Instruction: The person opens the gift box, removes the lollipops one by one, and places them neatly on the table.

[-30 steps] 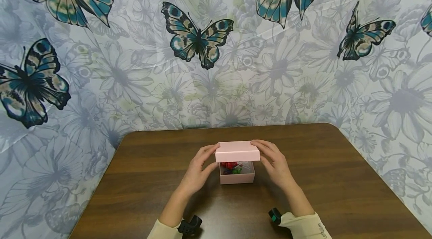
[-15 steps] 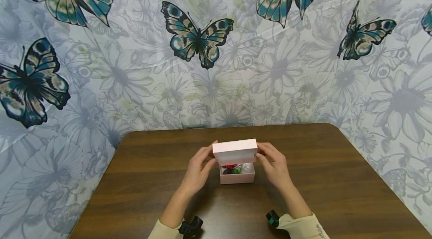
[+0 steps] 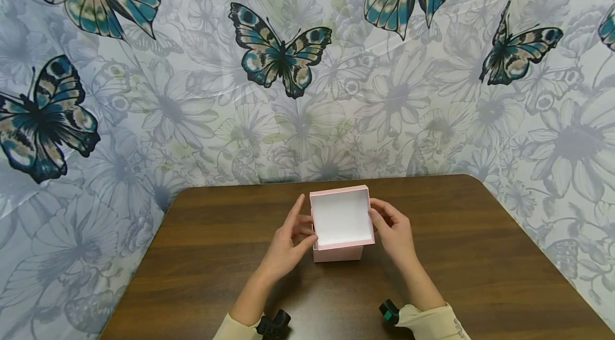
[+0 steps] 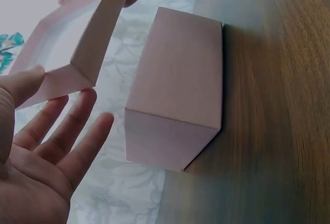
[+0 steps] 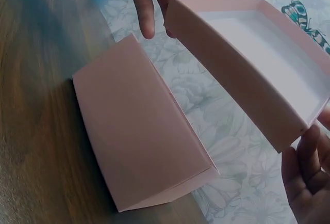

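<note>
Lid (image 3: 342, 216) has tipped within the past second from level to steeply tilted at mid-frame, its white inside now facing you and hiding what the pink box (image 3: 338, 254) holds. Your left grip (image 3: 284, 252) pinches the lid's left edge, your right grip (image 3: 396, 229) its right. Just below, the box sits on the tabletop (image 3: 192, 286), apart from the lid in both wrist views, so it appears uncovered.

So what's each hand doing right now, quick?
Left hand: holding the pink lid between thumb and fingers.
Right hand: also holding it, by the opposite side.
</note>
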The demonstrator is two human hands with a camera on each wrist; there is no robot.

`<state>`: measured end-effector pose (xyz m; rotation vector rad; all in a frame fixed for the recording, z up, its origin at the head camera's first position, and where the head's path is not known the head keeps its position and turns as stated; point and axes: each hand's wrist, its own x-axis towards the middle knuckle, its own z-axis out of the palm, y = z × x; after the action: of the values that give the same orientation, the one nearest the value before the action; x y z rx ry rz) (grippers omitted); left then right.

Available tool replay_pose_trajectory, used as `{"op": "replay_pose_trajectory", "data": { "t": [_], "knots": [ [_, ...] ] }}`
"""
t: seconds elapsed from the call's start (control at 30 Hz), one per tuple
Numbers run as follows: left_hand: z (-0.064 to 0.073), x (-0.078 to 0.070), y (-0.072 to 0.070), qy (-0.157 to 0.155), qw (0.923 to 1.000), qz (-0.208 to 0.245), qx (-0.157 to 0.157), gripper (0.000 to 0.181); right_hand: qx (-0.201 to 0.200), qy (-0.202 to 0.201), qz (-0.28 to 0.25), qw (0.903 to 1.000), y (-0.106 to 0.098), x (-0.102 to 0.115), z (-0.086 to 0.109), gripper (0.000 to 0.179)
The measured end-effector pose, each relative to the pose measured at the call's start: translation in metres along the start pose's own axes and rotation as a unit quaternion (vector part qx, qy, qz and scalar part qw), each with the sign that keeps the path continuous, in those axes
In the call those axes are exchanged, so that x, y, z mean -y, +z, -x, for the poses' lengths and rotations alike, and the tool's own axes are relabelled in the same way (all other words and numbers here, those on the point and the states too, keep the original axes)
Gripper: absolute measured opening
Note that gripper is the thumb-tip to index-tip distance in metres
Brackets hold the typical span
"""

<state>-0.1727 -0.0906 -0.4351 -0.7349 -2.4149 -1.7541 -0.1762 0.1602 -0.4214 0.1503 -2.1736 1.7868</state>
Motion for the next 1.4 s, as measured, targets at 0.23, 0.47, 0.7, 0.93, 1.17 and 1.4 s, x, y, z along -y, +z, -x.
{"op": "replay_pose_trajectory", "data": {
  "t": [0.23,0.47,0.7,0.93,1.17,1.4],
  "knots": [
    [0.001,-0.002,0.000,-0.010,0.9982,0.059,0.011,0.076,0.001,-0.013,0.001,0.9999,0.003,-0.001,-0.001,0.032],
    [0.000,0.001,-0.001,-0.011,0.9977,0.065,-0.013,0.071,0.003,-0.062,0.013,0.9980,0.008,0.001,0.001,0.037],
    [-0.001,-0.004,-0.009,-0.051,0.9961,0.068,-0.024,0.070,0.057,-0.117,0.021,0.9912,0.010,0.000,0.003,0.045],
    [-0.001,-0.004,-0.024,-0.072,0.9943,0.071,-0.032,0.067,0.113,-0.176,0.052,0.9765,0.016,-0.002,0.005,0.064],
    [-0.002,-0.004,-0.038,-0.090,0.9930,0.073,-0.020,0.066,0.152,-0.197,0.094,0.9641,0.024,-0.012,0.006,0.086],
    [-0.003,0.017,-0.053,-0.111,0.9898,0.090,-0.003,0.067,0.143,-0.208,0.112,0.9612,0.038,-0.036,0.000,0.089]
  ]
}}
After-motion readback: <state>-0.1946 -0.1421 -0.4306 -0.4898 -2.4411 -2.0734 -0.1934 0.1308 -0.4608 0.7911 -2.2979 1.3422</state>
